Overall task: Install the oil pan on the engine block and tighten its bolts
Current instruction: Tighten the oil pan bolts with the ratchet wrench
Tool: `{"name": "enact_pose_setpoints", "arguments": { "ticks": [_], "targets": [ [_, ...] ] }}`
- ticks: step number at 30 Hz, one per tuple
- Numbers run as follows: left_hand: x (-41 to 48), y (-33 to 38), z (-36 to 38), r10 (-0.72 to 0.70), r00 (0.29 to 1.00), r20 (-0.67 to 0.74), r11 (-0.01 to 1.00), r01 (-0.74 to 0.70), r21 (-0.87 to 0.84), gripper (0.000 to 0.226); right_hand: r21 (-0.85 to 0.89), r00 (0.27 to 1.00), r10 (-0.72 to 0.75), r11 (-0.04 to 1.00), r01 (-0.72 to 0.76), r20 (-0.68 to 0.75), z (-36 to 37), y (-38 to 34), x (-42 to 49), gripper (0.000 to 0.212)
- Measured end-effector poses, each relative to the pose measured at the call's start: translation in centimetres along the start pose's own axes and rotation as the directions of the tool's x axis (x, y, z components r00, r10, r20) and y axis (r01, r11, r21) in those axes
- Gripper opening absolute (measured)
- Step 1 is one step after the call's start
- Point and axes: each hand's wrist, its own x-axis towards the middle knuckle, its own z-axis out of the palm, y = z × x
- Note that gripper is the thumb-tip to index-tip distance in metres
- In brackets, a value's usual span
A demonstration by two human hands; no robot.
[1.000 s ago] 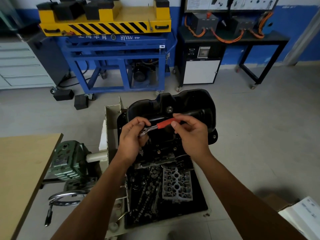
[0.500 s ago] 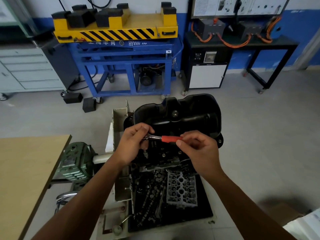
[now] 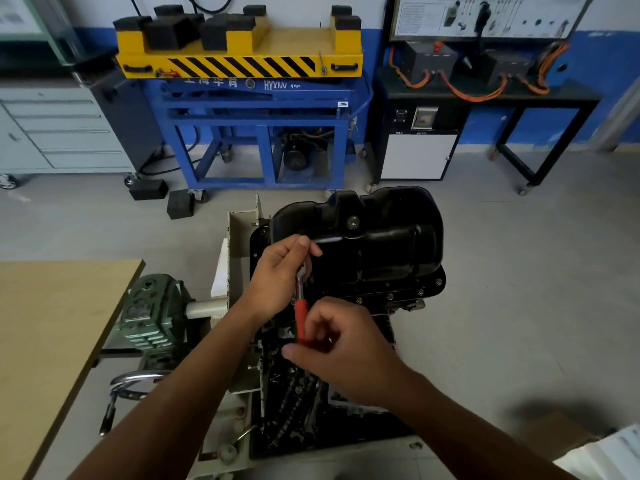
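Grey floor (image 3: 519,271), white stand (image 3: 239,230) on it bearing engine block (image 3: 386,317), black blocks (image 3: 180,204) near blue cart (image 3: 256,133)

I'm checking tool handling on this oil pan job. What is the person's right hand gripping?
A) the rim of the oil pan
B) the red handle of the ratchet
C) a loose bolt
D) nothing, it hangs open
B: the right hand curls round the red handle end of the ratchet, while the left hand holds its metal head at the near edge of the oil pan.
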Motion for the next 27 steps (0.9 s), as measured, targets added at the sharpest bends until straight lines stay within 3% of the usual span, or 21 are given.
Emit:
{"name": "enact_pose_setpoints", "arguments": {
  "ticks": [5,11,17,21,24,27],
  "targets": [
    [-0.2,-0.2,0.0,-0.006,1.000,-0.006,0.999,0.005,-0.053,0.036,-0.006,0.999,-0.021,1.000,0.021,-0.046,1.8,-0.7,0.6,0.037],
    [-0.1,-1.0,-0.9,-0.071,0.997,0.021,0.986,0.073,-0.152,0.037,-0.012,0.992,0.096,0.995,-0.095,0.085,-1.8,0.2,0.7,0.026],
    [0.1,-1.4,-1.4,-0.099,0.990,0.098,0.975,0.117,-0.190,0.035,-0.241,0.984,0.152,0.962,-0.127,0.092,-8.0,0.1,2.5,0.027],
    [0.1,-1.7,-2.0,-0.104,0.983,0.149,0.961,0.137,-0.239,0.036,-0.453,0.998,0.036,0.891,-0.012,0.045,-10.0,0.3,4.5,0.023],
    [0.1,-1.7,-1.6,-0.105,0.974,0.201,0.964,0.150,-0.220,0.036,-0.626,0.997,-0.076,0.776,0.071,0.019,-10.4,0.8,5.7,0.017],
    [0.1,-1.6,-1.1,-0.109,0.969,0.224,0.972,0.151,-0.178,0.034,-0.671,0.992,-0.129,0.736,0.092,-0.006,-10.4,1.5,6.3,0.016]
  ]
}}
